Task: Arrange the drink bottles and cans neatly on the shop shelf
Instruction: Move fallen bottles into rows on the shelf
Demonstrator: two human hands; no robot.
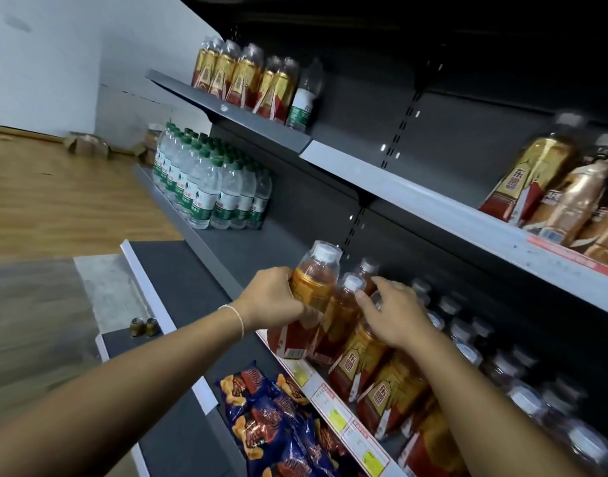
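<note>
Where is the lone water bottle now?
Head view, upper centre: the water bottle stands on the top shelf, right of the gold-label tea bottles.

on the middle shelf (247,249), water bottles (209,187) stand far left and the tea row (359,359) near right. the left hand (275,297) holds a bottle (316,280) at the row's left end, with the right hand (399,315) just right of it. snack bags (278,418) lie below, and cans (144,327) left of them.
</note>
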